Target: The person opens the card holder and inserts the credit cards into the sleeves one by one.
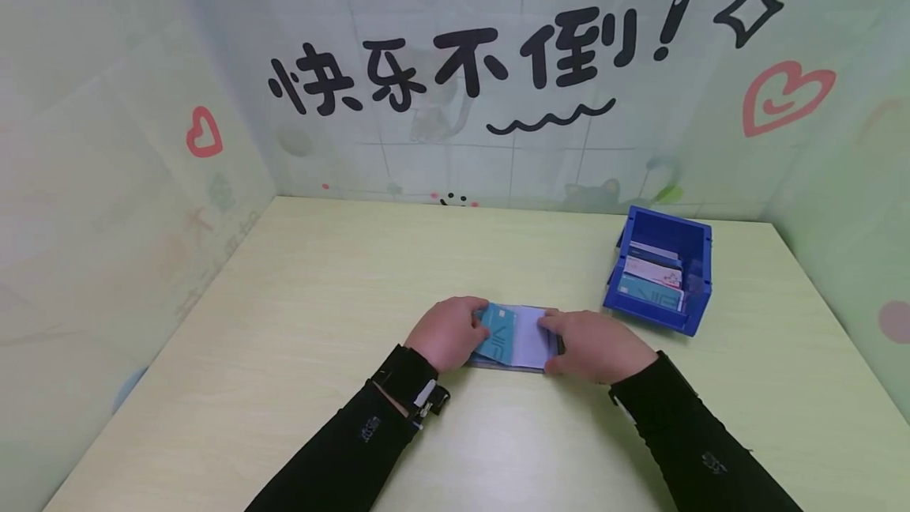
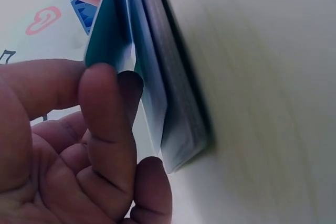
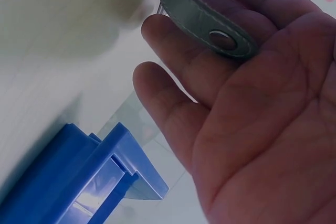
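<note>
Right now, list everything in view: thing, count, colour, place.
card holder: one, grey with clear sleeves, open on the table between both hands.
teal card: one, teal, at the holder's left side, pinched by the left hand.
snap strap: one, grey, across the right fingers.
bin: one, blue, right of the holder.
cards in bin: several, mixed colours, stacked inside.
table: one, pale wood.
left hand: on the teal card.
right hand: flat on the holder.
</note>
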The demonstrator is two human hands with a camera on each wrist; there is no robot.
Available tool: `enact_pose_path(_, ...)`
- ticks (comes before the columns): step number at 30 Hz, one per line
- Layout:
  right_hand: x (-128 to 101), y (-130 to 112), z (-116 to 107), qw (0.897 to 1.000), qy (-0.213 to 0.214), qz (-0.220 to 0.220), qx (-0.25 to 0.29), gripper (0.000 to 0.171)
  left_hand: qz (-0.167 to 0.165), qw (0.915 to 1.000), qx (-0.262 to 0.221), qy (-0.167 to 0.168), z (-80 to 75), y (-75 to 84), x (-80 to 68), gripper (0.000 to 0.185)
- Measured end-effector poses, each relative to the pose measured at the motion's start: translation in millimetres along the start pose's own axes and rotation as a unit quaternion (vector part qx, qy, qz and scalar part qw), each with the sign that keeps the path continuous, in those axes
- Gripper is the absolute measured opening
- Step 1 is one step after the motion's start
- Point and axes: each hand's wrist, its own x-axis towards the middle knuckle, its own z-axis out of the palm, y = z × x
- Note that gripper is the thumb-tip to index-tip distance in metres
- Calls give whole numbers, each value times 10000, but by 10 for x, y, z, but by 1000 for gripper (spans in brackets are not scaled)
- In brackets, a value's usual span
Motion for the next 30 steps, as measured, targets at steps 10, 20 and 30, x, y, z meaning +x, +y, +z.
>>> enact_pose_path(10, -10, 0, -12, 10000, 24, -39, -7, 70, 104, 9995, 259, 135, 32, 34, 31, 46)
enact_pose_path(20, 1, 2, -12, 10000, 14, -43, 1, 66, 128, 9975, 636, 274, 44, 48, 62, 44)
enact_pose_path(30, 11, 17, 25, 9998, 138, -148, -27, 64, 88, 9981, 575, 193, 96, 121, 78, 44)
